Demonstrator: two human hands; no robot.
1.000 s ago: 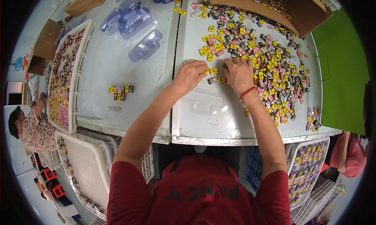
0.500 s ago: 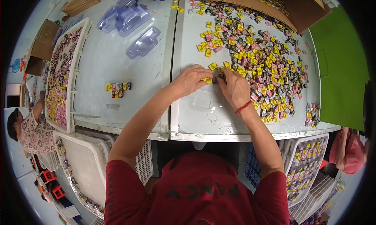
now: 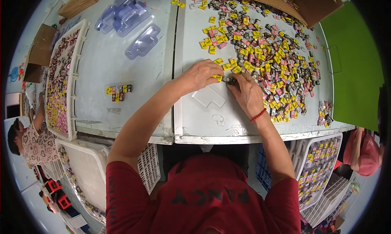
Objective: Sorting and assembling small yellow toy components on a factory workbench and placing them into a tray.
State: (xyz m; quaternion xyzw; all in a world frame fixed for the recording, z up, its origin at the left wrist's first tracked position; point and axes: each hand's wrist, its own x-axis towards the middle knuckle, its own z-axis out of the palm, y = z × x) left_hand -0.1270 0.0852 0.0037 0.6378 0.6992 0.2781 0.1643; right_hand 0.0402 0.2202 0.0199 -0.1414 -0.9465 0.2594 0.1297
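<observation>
Yellow and dark, the small wrapped pieces sit pinched between the fingertips of both hands, which meet over the pale metal table. The left hand has its fingers curled narrow around a yellow piece, knuckles up; the right hand, with a red bracelet at the wrist, presses its fingertips onto a dark piece touching the yellow one. How many pieces each hand holds is too small to tell.

Just below the grip lies a clear plastic tray, flat on the table and partly under the left wrist. Spreading up and to the right of the grip is the loose heap of pieces, yellow, pink and black, its near edge touching the fingertips. Well to the left of the grip a short row of pieces lies alone. Further up and left are empty clear blister shells, and at the far left a white slotted crate filled with pieces.

Against the frame 0.5 s ago, both hands have stayed at the same edge of the heap, fingertips together; the left hand's fingers are curled a little tighter, and the view has shifted slightly so the heap sits lower. The lone row of pieces has not moved.
</observation>
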